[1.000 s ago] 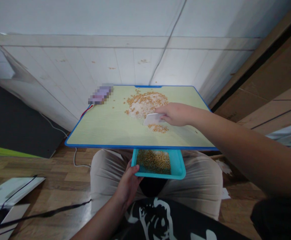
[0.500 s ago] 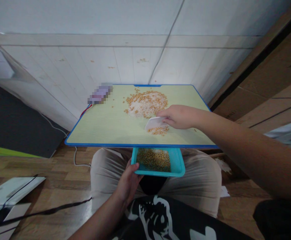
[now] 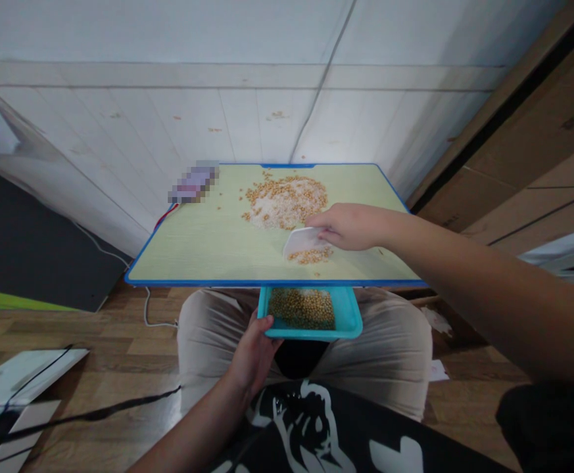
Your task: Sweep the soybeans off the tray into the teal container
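My right hand (image 3: 350, 225) is closed round a flat white scraper (image 3: 299, 241), held low over the table with its edge behind a small batch of yellow beans and white grains (image 3: 311, 255). Beyond it lies a larger pile of white grains mixed with yellow soybean-like beans (image 3: 287, 202). Below the table's front edge, my left hand (image 3: 257, 345) grips the left side of a turquoise plastic tray (image 3: 350, 322), thumb on the rim. Inside the tray are many beans (image 3: 304, 309) and some white grains near the table side.
The folding table (image 3: 192, 253) has a pale yellow-green top with a blue rim. A blurred-out phone-like object (image 3: 194, 182) lies at its far left corner with a red cord. A white wall stands behind; cardboard boxes (image 3: 513, 164) stand at the right.
The view has shifted slightly. A few beans now lie nearer the table's front edge, below the small batch. Both hands keep their holds on the scraper and the tray.
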Motion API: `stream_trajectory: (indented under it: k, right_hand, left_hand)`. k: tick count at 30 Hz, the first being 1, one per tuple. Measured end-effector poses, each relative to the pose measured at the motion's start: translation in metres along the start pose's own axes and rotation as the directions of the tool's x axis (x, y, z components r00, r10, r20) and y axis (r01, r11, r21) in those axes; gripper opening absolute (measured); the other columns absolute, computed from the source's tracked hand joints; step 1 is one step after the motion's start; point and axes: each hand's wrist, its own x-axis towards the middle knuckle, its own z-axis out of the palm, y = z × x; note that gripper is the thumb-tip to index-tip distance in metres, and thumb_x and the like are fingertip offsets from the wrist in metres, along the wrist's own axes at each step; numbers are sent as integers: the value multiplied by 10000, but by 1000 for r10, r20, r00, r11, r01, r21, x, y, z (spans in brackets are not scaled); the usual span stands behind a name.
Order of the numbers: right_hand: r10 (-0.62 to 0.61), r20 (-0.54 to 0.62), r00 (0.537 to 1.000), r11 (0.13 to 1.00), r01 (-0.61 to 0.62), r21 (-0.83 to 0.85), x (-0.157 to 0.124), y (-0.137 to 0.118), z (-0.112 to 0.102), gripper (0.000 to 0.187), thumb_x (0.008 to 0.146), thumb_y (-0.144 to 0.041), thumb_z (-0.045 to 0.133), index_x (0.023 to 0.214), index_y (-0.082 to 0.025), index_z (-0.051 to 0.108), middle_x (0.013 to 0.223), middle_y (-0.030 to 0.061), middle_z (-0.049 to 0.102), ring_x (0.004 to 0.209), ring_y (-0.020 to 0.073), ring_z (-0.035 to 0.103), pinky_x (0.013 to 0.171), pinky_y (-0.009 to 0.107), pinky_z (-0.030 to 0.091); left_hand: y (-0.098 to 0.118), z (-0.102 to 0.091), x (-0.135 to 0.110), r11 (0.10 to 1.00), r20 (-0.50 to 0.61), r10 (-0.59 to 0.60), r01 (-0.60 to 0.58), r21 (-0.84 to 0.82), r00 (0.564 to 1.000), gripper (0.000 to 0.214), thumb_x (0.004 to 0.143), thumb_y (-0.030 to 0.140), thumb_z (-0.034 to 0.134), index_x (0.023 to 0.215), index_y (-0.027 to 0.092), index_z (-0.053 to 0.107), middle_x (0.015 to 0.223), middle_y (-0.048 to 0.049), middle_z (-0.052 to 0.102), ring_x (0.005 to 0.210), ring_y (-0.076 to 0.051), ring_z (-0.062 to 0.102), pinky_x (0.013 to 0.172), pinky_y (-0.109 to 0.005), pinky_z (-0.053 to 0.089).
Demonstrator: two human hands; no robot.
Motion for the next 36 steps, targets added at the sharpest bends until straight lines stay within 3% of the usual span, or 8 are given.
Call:
stream_trajectory:
  k: [7,11,15,20,31,36]
  right_hand:
    - [-22,-63,998,999,24,39,1,10,-9,203,932,-160,529,1056,-198,684,924,61,730,814,201,615,746,302,395]
    - [72,-120,990,997,-69,30,-2,16,-17,247,925,-170,541,1121,-194,689,971,78,745,877,224,641,781,318,415]
    - [129,-77,989,992,-128,11,0,23,-10,292,902,-170,553,1150,-189,706,1002,98,762,893,239,666,797,332,435]
    - [108,-62,992,994,-106,41,6,34,0,291,899,-174,558,1145,-176,712,999,92,770,909,222,677,786,304,455]
    - [50,9,999,990,-51,128,12,32,-3,282,862,-182,590,1105,-163,732,1032,101,780,946,244,689,817,340,501]
    - [74,50,996,980,-82,181,13,33,-2,285,847,-165,592,1095,-164,732,979,79,785,907,229,700,769,324,512]
  left_hand:
    - [-3,-2,3,1000,-6,8,-8,-1,1000,644,715,368,770,1340,276,641,1211,-61,779,1293,-334,633,1096,-490,477]
    - [-2,-1,3,1000,-9,5,-5,-3,1000,658,713,366,782,1345,252,641,1216,-73,779,1294,-334,633,1101,-487,478]
    - [-2,-1,3,1000,-8,15,-15,-3,1000,670,710,370,784,1352,249,636,1217,-75,779,1309,-338,621,1092,-485,484]
    - [-2,-1,4,1000,-2,30,-30,7,1000,640,728,378,763,1348,280,642,1211,-66,780,1284,-338,640,1073,-491,494]
    - [-1,-2,2,1000,-9,15,-15,-3,1000,641,713,362,776,1332,251,649,1226,-72,778,1299,-340,633,1105,-497,480]
    - [0,-1,2,1000,-11,7,-7,-4,1000,638,709,356,779,1324,249,648,1214,-71,780,1305,-340,626,1111,-499,473]
